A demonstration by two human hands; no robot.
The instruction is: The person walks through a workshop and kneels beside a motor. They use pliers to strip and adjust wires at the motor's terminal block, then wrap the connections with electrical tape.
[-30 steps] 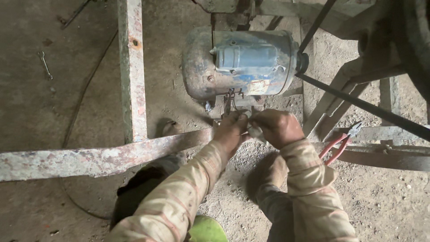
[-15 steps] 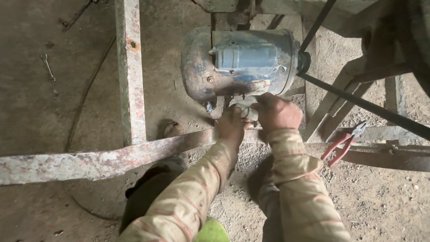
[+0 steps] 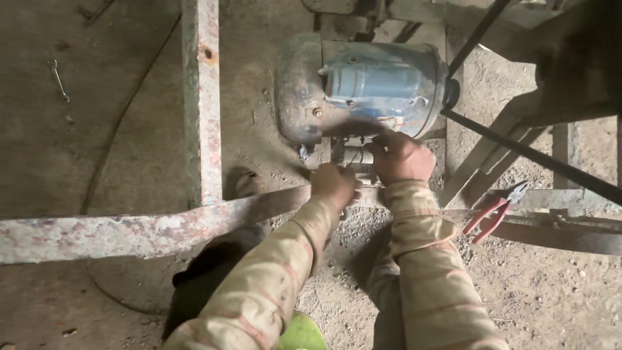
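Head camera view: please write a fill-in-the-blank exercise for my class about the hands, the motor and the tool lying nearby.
1. Both hands work at the underside of a blue electric ____.
2. The pliers lying on the rusty frame rail have ____ handles.
3. The pliers lie beside the person's ____ hand.
4. A dark ____ runs from the motor's pulley toward the right edge.

Missing words: motor; red; right; belt

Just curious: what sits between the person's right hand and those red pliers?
In the head view, between the right hand and the red-handled pliers runs a slanted metal frame bar, with gravelly dirt around it.
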